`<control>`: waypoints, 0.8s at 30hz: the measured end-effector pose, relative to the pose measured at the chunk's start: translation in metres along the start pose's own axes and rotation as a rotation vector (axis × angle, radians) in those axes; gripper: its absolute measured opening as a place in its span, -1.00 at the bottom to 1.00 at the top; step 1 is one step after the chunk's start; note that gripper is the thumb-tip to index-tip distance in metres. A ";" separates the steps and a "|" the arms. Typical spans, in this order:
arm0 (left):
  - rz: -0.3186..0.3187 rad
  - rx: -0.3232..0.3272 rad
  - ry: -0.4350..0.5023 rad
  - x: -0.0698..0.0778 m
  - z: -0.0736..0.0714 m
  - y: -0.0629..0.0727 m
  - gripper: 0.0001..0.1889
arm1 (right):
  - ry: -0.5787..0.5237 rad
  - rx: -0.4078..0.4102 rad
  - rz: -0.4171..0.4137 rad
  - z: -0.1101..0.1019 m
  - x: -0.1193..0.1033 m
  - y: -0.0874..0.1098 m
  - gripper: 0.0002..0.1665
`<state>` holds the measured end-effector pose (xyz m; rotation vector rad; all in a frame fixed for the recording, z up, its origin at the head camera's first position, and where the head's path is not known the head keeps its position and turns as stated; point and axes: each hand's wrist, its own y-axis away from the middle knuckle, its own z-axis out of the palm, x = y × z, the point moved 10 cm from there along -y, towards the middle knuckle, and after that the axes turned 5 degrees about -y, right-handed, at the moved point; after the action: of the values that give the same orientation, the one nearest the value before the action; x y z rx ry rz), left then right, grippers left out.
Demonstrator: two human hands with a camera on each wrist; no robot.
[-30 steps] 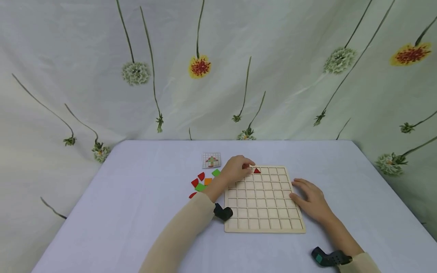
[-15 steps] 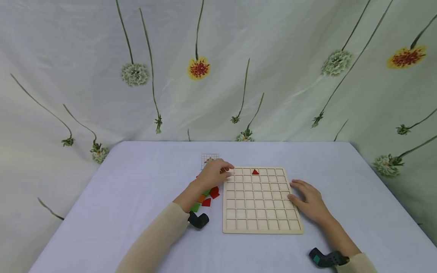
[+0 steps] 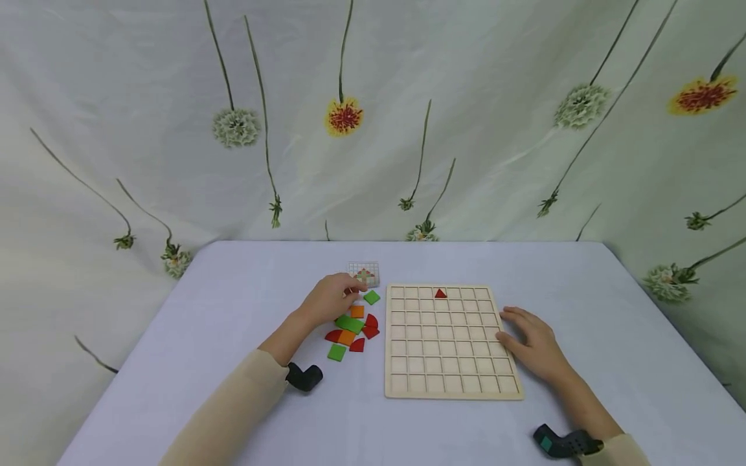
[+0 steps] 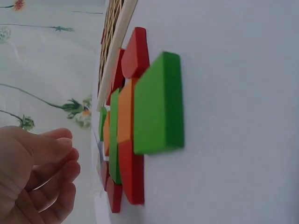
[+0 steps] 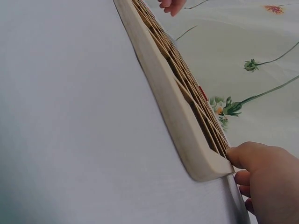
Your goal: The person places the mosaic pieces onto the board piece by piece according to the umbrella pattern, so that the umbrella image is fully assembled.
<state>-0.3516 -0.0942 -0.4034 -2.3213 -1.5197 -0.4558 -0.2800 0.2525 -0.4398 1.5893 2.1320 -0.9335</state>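
My left hand (image 3: pixel 330 299) hovers over the far left of a cluster of coloured wooden blocks, its fingers loosely bent with nothing between them. A green square block (image 4: pixel 156 105) lies nearest in the left wrist view, with orange block (image 4: pixel 125 112) and red block (image 4: pixel 135 53) pieces behind it. My right hand (image 3: pixel 533 343) rests at the right edge of a wooden grid board (image 3: pixel 428 387), thumb (image 5: pixel 243 156) on the rim and other fingers beside it. A red triangle block (image 3: pixel 440 294) sits in the board's far row.
A small pattern card (image 3: pixel 373 266) with a coloured picture on a grid lies behind the blocks. The white-covered table (image 3: pixel 245 272) ends at a flower-print cloth backdrop (image 3: pixel 478 116). Black wrist cameras are strapped to both arms.
My left hand has moved left, away from the board's far row and over the blocks, uncovering the board's far left corner. My right hand stays at the board's edge.
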 end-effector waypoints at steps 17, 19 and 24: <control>0.063 -0.237 -0.077 -0.025 0.007 -0.004 -0.75 | -0.008 0.006 -0.004 -0.001 -0.003 0.000 -0.45; 0.055 -0.251 -0.075 -0.027 0.008 -0.006 -0.77 | -0.011 0.005 -0.005 -0.001 -0.002 0.000 -0.46; 0.033 -0.269 -0.043 -0.030 0.007 -0.010 -0.85 | -0.022 0.001 -0.002 -0.001 -0.001 0.000 -0.46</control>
<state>-0.3712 -0.1115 -0.4217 -2.5696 -1.5175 -0.6400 -0.2793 0.2523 -0.4385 1.5700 2.1192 -0.9494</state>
